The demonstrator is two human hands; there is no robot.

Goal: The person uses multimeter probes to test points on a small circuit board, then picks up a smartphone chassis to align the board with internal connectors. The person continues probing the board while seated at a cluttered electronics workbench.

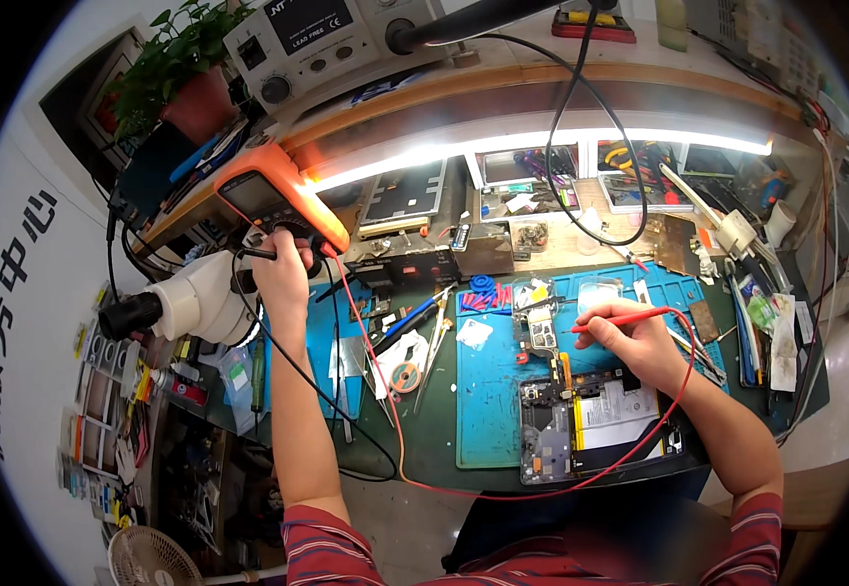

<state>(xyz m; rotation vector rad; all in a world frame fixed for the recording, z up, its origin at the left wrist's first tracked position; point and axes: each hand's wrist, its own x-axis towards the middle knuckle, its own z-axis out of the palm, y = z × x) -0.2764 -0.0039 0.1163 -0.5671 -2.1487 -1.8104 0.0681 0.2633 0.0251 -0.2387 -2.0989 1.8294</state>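
My left hand [288, 262] is at the dial of an orange multimeter [325, 217], its fingers closed round a black test probe [257, 254]. The meter leans at the shelf edge, its display too dark to read. My right hand [644, 350] pinches a red test probe [631, 318], its tip pointing left near a small circuit board [541, 330]. Below that hand lies an opened electronic device [547, 444] with a battery and flex cable showing. It rests at the near edge of a blue work mat [486, 415]. The red lead loops across the device to the meter.
A white microscope [200, 301] stands left, beside my left forearm. Tweezers [436, 342], a solder wick reel [405, 377] and small parts crowd the bench middle. A soldering station [322, 39] and potted plant [195, 103] sit on the shelf. A black cable [553, 127] hangs in front.
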